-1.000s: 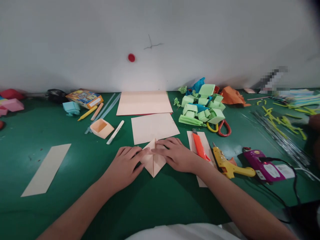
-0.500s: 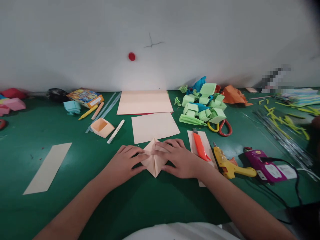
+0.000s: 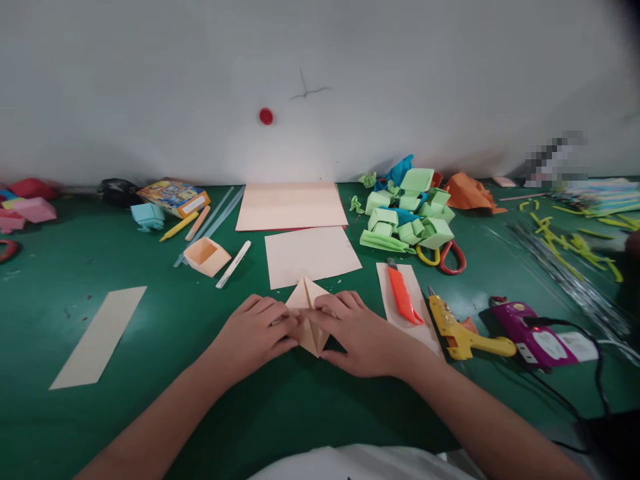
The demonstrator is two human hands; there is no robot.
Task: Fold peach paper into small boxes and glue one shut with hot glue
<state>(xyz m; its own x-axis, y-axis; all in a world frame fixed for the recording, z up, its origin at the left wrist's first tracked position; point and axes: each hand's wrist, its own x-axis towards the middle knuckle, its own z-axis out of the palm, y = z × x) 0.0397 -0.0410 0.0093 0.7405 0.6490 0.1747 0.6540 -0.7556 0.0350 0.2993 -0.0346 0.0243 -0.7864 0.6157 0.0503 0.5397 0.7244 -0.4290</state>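
Two hands: left (image 3: 260, 328), right (image 3: 357, 335) touch folded paper (image 3: 311, 335); whether pinched, can't tell
Centre fold (image 3: 307, 292): seemingly mid-creasing; next needs alignment

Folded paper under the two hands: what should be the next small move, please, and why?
Perhaps press the folded paper gently along its middle: a dividing line shows there, and the left hand and right hand both touch it, one from each side.

1. One folded paper (image 3: 316, 337), at the clock's centre.
2. Two crayons (image 3: 179, 227), 10 o'clock.
3. One white pen (image 3: 233, 265), 10 o'clock.
4. One peach box (image 3: 213, 265), 10 o'clock.
5. Two scissor handles (image 3: 454, 272), 2 o'clock.
6. One cutter (image 3: 403, 295), 3 o'clock.
7. One glue gun (image 3: 454, 331), 3 o'clock.
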